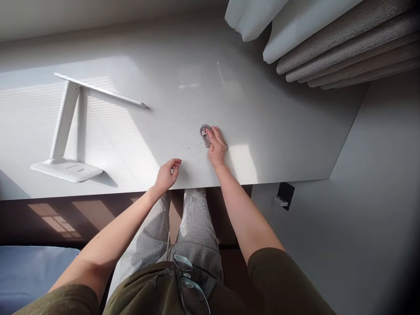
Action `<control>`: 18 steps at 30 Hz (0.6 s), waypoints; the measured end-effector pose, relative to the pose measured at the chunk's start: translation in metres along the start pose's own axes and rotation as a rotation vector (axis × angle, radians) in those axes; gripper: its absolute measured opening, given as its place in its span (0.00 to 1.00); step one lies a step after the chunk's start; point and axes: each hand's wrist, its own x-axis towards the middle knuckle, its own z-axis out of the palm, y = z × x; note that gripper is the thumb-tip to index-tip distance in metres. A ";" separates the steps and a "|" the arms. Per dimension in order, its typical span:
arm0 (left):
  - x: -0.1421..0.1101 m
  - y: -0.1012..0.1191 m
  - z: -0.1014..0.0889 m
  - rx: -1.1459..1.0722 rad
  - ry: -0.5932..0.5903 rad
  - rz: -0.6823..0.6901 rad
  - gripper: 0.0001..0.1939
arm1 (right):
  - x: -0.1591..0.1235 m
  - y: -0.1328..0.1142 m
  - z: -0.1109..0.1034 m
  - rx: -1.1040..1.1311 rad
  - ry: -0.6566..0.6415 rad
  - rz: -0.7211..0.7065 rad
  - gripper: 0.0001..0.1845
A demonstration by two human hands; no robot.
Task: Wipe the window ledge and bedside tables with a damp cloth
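My right hand (217, 146) presses a crumpled grey cloth (205, 129) against the white desktop (278, 131). Its fingers are closed on the cloth's right side, and part of the cloth is hidden under them. Small dark specks (188, 148) lie scattered on the surface around and beyond the cloth. Near the desk's front edge, to the left of the cloth, is my left hand (168, 174). It holds nothing; the fingers are loosely bent, with the thumb apart from them.
A white desk lamp (62, 122) stands on the left of the desk, its arm reaching toward the middle. White and grey-brown curtains (344, 48) hang over the far right corner. A black wall socket (285, 196) with a white plug sits below the desktop. Glasses (192, 284) hang at my shirt.
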 end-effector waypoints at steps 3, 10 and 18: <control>-0.009 -0.017 0.002 0.005 -0.052 -0.058 0.14 | -0.003 0.011 0.009 -0.062 -0.055 -0.052 0.26; -0.016 -0.047 0.016 -0.153 -0.144 -0.268 0.14 | -0.031 -0.004 0.025 -0.164 -0.198 -0.164 0.24; -0.055 -0.092 0.049 -1.028 -0.560 -0.996 0.14 | -0.068 -0.009 0.060 -0.256 -0.315 -0.356 0.15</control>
